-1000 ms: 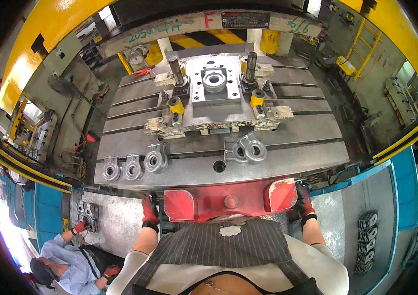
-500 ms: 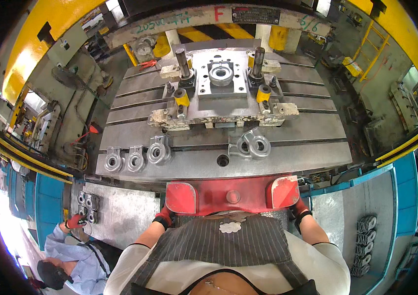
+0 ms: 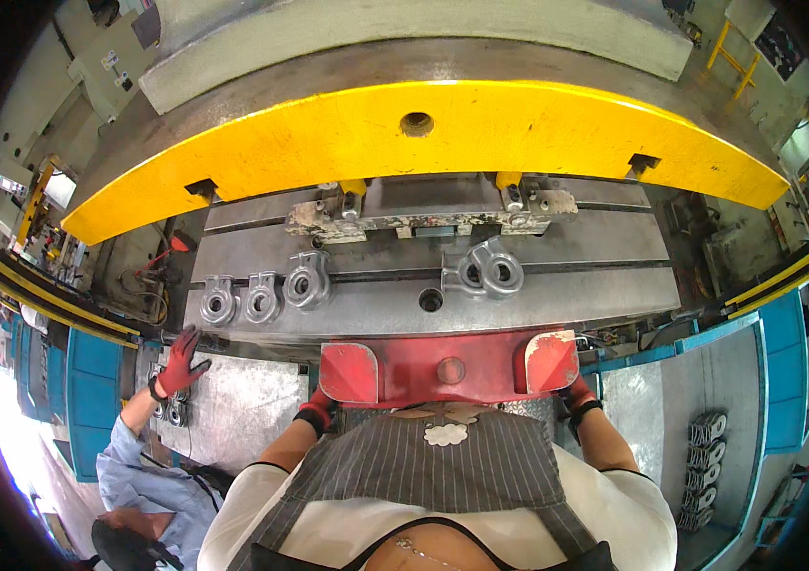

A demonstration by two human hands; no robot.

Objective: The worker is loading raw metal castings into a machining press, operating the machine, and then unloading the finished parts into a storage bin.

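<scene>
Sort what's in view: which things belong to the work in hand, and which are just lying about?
Seemingly work-related:
red console, between left grip and right grip
yellow-fronted press ram
die base, partly hidden
five metal ring parts on the bed
similar ring stacks, right

Seemingly lying about:
red object, left of the bed
yellow frame, back right

At left: blue panel [image 3: 93,381], below a yellow-edged rail [image 3: 54,301]. At right: second blue panel [image 3: 785,381], below second yellow-edged rail [image 3: 785,278]. At upper right: yellow ladder-like frame [image 3: 748,76], partly visible.
</scene>
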